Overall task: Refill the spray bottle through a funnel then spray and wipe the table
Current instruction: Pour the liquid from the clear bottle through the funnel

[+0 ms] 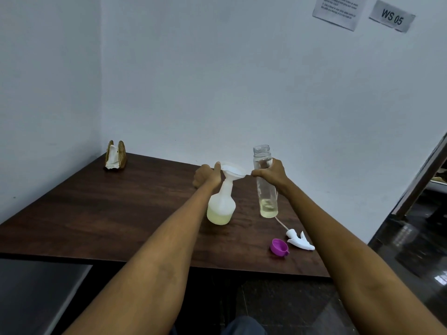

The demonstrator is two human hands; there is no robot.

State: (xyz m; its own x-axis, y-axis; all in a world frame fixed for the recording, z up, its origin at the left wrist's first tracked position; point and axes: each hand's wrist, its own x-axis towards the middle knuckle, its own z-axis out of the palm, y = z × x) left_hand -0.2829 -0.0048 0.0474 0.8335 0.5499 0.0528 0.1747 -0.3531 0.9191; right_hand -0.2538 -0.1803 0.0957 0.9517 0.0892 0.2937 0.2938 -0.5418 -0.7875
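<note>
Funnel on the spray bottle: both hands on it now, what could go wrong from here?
1. The left hand and right hand pinch only the funnel rim; nothing steadies the spray bottle, so lifting could tip it.
2. Drips from the funnel could land on the table.
3. The open clear bottle stands right beside the right wrist and could be knocked.

A funnel sits in the spray bottle on the table. A clear bottle stands just right; a napkin holder sits far back left.
</note>
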